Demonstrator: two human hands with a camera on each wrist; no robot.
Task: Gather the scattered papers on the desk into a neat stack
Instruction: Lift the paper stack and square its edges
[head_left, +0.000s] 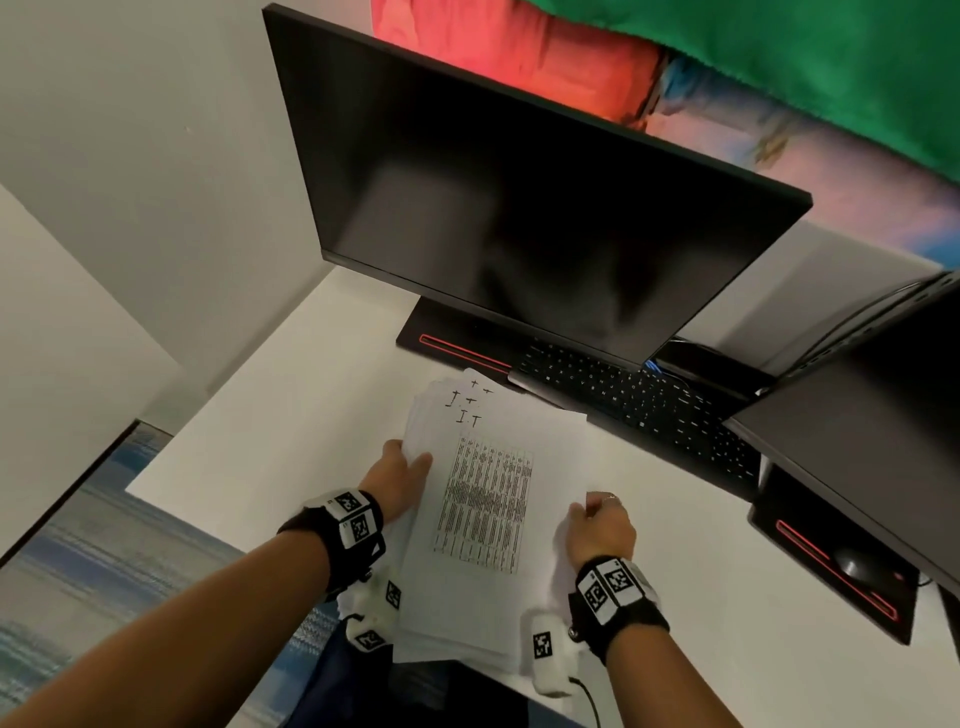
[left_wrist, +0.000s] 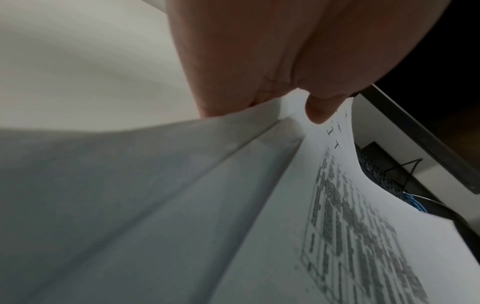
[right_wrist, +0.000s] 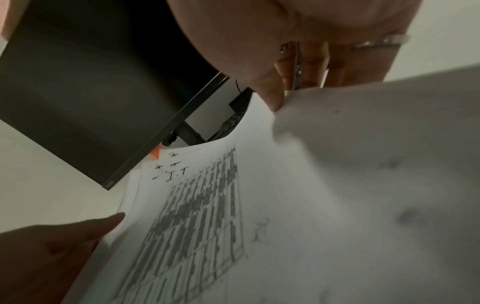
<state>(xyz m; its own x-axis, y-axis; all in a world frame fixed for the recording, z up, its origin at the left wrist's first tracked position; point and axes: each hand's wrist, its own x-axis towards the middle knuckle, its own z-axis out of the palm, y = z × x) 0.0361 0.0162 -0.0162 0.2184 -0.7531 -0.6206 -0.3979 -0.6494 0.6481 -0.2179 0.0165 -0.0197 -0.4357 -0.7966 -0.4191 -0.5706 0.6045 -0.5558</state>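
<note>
A loose stack of white papers (head_left: 483, 525), the top sheet printed with a dense table, is held up above the white desk (head_left: 270, 447). My left hand (head_left: 400, 480) grips the stack's left edge, thumb on top of the top sheet. My right hand (head_left: 597, 525) pinches the right edge between thumb and fingers. In the left wrist view the thumb (left_wrist: 319, 111) presses on the papers (left_wrist: 233, 205), whose edges are fanned and uneven. The right wrist view shows my right hand (right_wrist: 280, 98) pinching the papers (right_wrist: 259, 205); the left hand (right_wrist: 52, 246) is at the lower left.
A dark monitor (head_left: 519, 208) stands just behind the papers with a black keyboard (head_left: 639, 400) under it. A second monitor (head_left: 883, 415) and a mouse (head_left: 857, 564) sit at the right. The desk's left edge drops to blue carpet (head_left: 78, 561).
</note>
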